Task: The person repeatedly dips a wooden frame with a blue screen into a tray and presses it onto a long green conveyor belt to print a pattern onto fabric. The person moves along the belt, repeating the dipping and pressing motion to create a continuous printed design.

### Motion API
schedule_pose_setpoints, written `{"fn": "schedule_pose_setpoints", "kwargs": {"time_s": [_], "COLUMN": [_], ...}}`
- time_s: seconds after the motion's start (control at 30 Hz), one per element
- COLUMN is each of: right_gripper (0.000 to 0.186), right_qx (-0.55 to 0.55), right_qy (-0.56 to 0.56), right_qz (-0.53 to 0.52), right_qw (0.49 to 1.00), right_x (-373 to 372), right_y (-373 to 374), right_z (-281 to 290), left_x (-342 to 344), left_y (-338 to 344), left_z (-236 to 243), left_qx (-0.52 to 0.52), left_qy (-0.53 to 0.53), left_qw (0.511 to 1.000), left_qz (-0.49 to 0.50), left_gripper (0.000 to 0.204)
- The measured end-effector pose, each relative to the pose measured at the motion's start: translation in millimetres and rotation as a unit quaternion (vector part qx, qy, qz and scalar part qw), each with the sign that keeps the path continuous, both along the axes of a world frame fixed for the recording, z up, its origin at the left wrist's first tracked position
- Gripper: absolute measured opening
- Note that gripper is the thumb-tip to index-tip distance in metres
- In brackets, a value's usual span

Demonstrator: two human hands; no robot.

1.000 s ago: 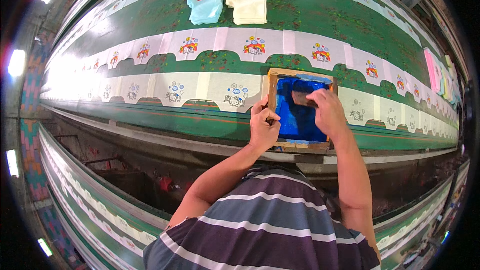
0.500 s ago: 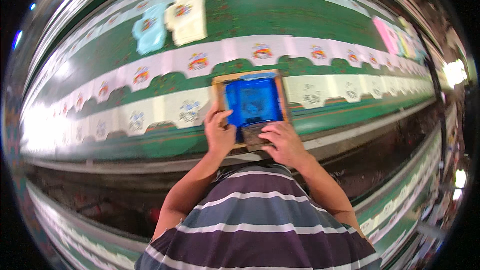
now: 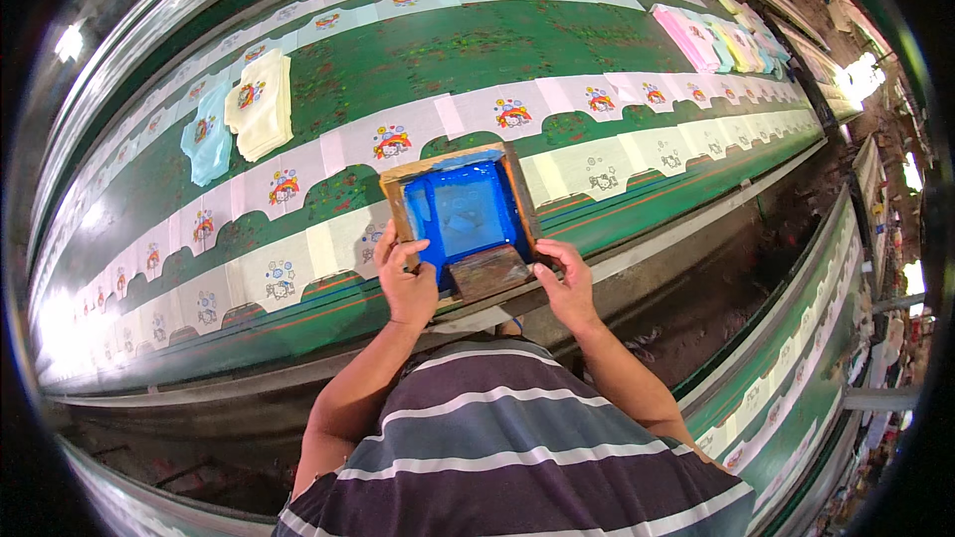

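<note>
A wooden screen-printing frame (image 3: 519, 197) with a mesh wet with blue ink (image 3: 468, 214) is held in front of me, over the near strip of pale fabric pieces. My left hand (image 3: 410, 286) is closed on its left wall, thumb inside the rim. At the near right corner, my right hand (image 3: 567, 283) grips the frame between thumb and fingers. A dark, stained squeegee (image 3: 489, 273) rests inside against the near end, touched by neither hand's palm. Whether the frame touches the cloth is hard to tell. Outline prints (image 3: 281, 280) show on pale pieces beside it.
The long green table (image 3: 398, 65) carries rows of printed white pieces (image 3: 393, 144). Farther back lie a blue garment piece (image 3: 207, 134) and a cream stack (image 3: 261, 104). Pastel stacks (image 3: 696, 38) stand far right. A dark aisle (image 3: 686, 338) separates another table on the right.
My right hand has left the squeegee and now holds the frame's near right corner. The view has turned, so the table slants up to the right. The frame looks more tilted.
</note>
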State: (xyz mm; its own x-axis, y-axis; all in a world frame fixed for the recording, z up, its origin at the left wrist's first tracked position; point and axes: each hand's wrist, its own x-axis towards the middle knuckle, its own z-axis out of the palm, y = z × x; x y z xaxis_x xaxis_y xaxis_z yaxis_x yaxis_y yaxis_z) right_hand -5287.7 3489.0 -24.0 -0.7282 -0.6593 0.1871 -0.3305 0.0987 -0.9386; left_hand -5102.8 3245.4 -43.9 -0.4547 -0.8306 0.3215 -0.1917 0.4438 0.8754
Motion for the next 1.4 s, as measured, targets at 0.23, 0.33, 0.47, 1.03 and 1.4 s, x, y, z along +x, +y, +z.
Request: {"fn": "schedule_pose_setpoints", "kwargs": {"time_s": [0.23, 0.33, 0.47, 1.03, 1.4], "right_gripper": [0.038, 0.036, 0.032, 0.041, 0.047], "right_qx": [-0.036, -0.016, -0.005, 0.11, 0.111], "right_qy": [-0.041, -0.003, 0.127, 0.372, 0.321], "right_qz": [0.019, 0.022, 0.034, 0.275, 0.246], "right_qw": [0.998, 1.0, 0.991, 0.88, 0.908], "right_x": [-68.5, -82.8, -87.3, -71.3, -69.9], "right_y": [46.9, 54.5, 54.5, -11.5, -2.2], "right_z": [-0.5, 8.9, 25.4, 60.5, 58.7], "left_x": [-57.1, -58.4, -57.0, -60.6, -62.2], "left_y": [38.9, 37.9, 38.0, 41.1, 44.9], "left_z": [-25.3, -33.9, -33.2, -26.0, -27.2], "left_qx": [0.05, 0.092, 0.13, 0.12, 0.095], "left_qy": [-0.002, 0.049, 0.075, 0.023, -0.017], "left_qw": [0.999, 0.995, 0.989, 0.992, 0.995], "left_qz": [0.017, 0.009, 0.011, 0.018, 0.025], "left_gripper": [0.039, 0.039, 0.037, 0.027, 0.022]}}
